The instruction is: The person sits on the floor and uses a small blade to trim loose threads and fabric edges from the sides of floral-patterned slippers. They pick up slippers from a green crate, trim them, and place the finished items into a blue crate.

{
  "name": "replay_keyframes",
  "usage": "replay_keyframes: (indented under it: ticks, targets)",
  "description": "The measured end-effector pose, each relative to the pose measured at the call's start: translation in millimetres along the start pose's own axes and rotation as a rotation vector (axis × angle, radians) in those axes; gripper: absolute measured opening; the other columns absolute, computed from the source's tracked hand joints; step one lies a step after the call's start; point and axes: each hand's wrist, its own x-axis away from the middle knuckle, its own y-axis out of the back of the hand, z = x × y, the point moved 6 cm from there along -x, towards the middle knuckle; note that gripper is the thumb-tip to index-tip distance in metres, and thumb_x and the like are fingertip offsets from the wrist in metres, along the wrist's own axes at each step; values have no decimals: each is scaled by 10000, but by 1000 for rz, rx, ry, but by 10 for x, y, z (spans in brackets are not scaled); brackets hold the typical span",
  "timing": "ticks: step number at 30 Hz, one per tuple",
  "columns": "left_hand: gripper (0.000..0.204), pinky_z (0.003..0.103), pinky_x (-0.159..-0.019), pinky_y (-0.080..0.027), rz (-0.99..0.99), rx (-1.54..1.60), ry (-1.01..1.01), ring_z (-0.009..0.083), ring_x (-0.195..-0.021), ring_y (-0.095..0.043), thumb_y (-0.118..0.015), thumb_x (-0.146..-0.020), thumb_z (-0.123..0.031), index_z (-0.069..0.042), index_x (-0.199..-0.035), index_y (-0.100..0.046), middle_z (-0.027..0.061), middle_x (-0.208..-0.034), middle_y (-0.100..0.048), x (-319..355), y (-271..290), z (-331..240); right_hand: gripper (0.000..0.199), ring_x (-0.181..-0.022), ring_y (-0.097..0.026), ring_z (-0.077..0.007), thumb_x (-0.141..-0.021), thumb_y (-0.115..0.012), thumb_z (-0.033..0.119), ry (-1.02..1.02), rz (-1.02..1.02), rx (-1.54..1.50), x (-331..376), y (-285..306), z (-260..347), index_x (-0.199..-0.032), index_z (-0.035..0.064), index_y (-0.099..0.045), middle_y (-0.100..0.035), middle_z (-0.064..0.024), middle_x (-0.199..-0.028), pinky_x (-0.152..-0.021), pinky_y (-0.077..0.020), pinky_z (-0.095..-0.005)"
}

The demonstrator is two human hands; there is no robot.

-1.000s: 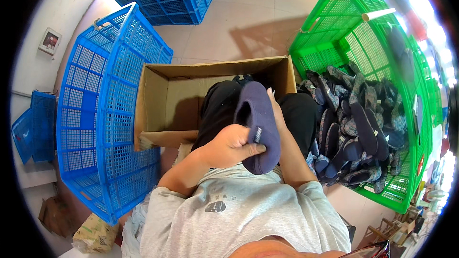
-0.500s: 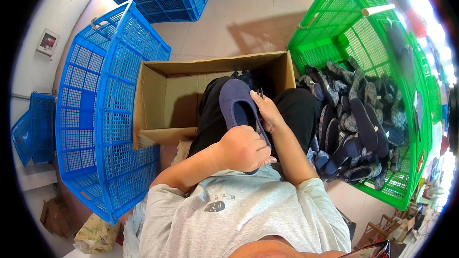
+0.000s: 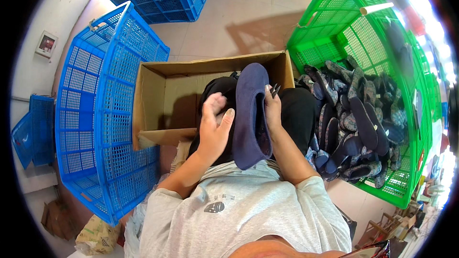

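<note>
Seemingly midway: the right hand (image 3: 273, 114) grips a navy slipper (image 3: 249, 110) and pointed tool (image 3: 276, 90), left hand (image 3: 213, 129) free; slipper pile (image 3: 362, 122) lies at frame right.

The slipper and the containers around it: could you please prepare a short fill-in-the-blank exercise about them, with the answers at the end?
1. The slipper is held in the right hand, while the ____ hand is open beside it.
2. The crate holding many other slippers is coloured ____.
3. The open box is made of ____.

Missing words: left; green; cardboard.
</note>
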Motion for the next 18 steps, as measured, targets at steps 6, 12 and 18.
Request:
replay_keyframes:
  ticks: [6,12,18]
  targets:
    - [513,408,-968,-523,332,770,996,238,-1058,-641,-587,-979,-420,-30,-1309,-536,124,-1201,-649,391,-381,497,264,-906,-600,-100,-1038,-525,276,148,-58,-46,68,-109,115,-1161,63,-622,-649,3,-1016,-841,-494,-272]
    - [516,399,-892,-556,278,865,879,226,-984,-647,-602,-968,-430,-44,-1297,-508,105,-1116,-641,243,-371,485,343,-864,-595,-66,-994,-580,369,-188,-48,65,35,-46,22,-1203,97,-597,-653,-10,-1048,-563,-382,-192]
    - [500,410,-929,-539,129,723,721,214,-1041,-634,-578,-988,-413,-62,-1331,-481,96,-1191,-617,94,-231,455,595,-970,-588,-96,-904,-704,344,-210,248,409,172,-251,213,-1369,36,-495,-624,-59,-1150,-642,-439,-213]
